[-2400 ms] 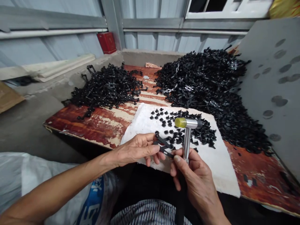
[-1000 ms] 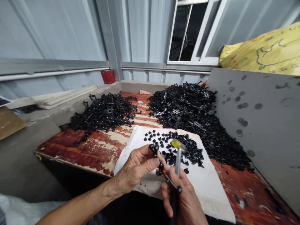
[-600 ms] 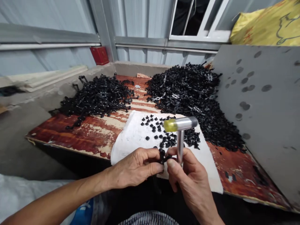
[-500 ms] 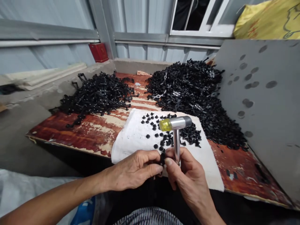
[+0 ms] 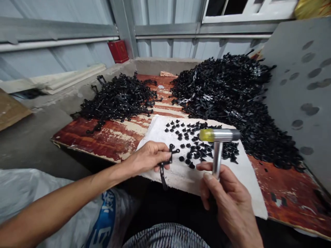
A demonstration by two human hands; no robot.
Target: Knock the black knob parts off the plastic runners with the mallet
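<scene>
My left hand (image 5: 148,159) is closed on a black strap part (image 5: 165,163) and holds it against the near edge of a white pad (image 5: 160,132); the strap's tail hangs over the edge. Just right of it, my right hand (image 5: 227,198) grips the metal handle of a small hammer (image 5: 218,136) with a yellow tip and a chrome head, held upright above the pad. Several small black studs (image 5: 196,141) lie scattered on the pad between the hammer head and the left hand.
The pad rests on a worn red wooden board (image 5: 103,134). A heap of black assembled parts (image 5: 117,98) lies at back left, a bigger heap of black strips (image 5: 232,93) at back right. A grey panel (image 5: 300,93) stands at right. A white sack (image 5: 38,193) lies at lower left.
My hands have parted: the left has brought the strap part down onto the pad's near edge, and the right has shifted right with the hammer. The view has tilted down.
</scene>
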